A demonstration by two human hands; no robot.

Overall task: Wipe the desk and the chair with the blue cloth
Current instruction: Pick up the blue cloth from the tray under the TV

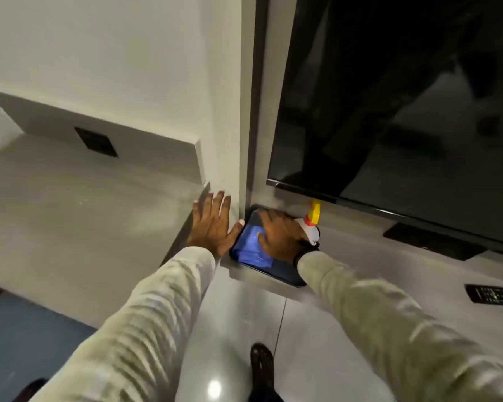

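Observation:
The blue cloth [250,248] lies bunched in a dark tray [285,275] on the grey shelf under the television. My right hand [280,235] rests on top of the cloth with its fingers curled into it. My left hand [212,223] lies flat with fingers spread on the right end of the grey desk [79,216], beside the white wall pillar. A blue seat [26,343], probably the chair, shows at the bottom left, partly hidden by my left sleeve.
A white spray bottle with a yellow and red nozzle [312,217] stands just behind the tray. A large black television [404,111] hangs above the shelf. A remote control [492,294] lies at the right. A black socket plate [96,142] sits behind the desk.

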